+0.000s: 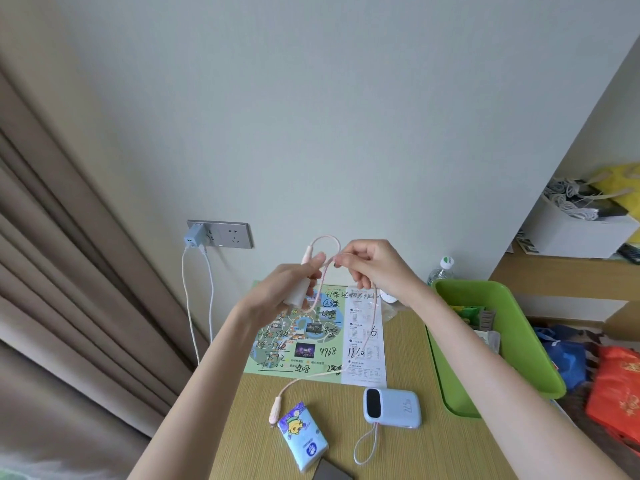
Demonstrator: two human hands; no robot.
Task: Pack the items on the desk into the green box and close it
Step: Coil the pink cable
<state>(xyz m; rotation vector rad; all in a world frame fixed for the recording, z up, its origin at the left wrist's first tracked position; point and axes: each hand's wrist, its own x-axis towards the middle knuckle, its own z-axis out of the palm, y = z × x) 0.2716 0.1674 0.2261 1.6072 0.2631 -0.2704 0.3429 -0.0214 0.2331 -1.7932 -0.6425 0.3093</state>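
The left hand (277, 289) curls loosely around a small white cylinder-shaped object (297, 296), hard to identify, its thumb pressing one connector of a thin pink braided charging cable (320, 284). The right hand (372, 268) pinches that cable's loop at 12 o'clock, fingers bunched. The cable's other plug lies on the wooden desk (398, 452) at 6 o'clock, touching a blue cartoon tissue pack (304, 436). A pale blue power bank (391, 408) sits beside it. The green plastic box (450, 368), open, stands at 3 o'clock, partly hidden by the right forearm.
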